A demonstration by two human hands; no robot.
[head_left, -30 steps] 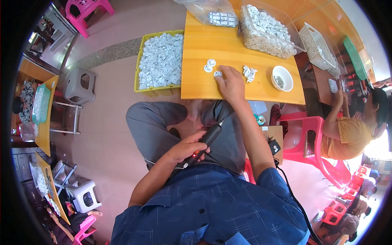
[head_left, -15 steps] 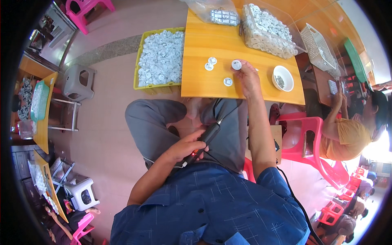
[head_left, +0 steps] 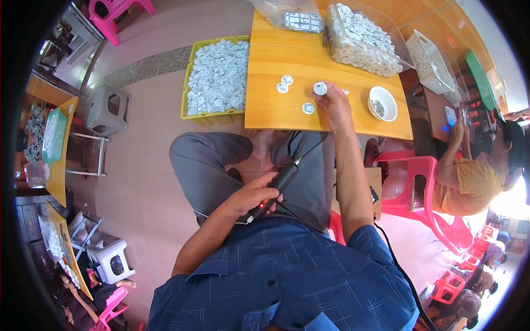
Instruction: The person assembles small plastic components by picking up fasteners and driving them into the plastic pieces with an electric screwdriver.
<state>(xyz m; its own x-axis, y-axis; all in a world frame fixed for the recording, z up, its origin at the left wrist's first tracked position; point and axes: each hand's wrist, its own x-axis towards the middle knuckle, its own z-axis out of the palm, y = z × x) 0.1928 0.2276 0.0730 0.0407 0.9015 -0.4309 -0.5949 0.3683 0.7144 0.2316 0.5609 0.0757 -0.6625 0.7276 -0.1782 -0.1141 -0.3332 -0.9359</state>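
My left hand (head_left: 256, 197) is wrapped round a black electric screwdriver (head_left: 284, 179), held over my lap with its bit angled up and a small red light glowing. Above the table's near part, my right hand (head_left: 335, 106) pinches a round white plastic part (head_left: 320, 88) between thumb and fingers. Left of it on the wooden table (head_left: 270, 110) lie a few similar discs (head_left: 308, 108), two of them close together. A white bowl (head_left: 390, 105) with small metal pieces, probably screws, stands to the right of my right hand.
A yellow crate (head_left: 215, 118) full of white parts stands left of the table. At the table's back are a clear bin (head_left: 364, 38) of white parts and a plastic bag (head_left: 281, 12). On the right a person in a yellow shirt (head_left: 469, 185) sits on a pink chair (head_left: 411, 182).
Both hands keep nearly the same place and the same grip. At the right, a blue light now shows near the other person's hands.
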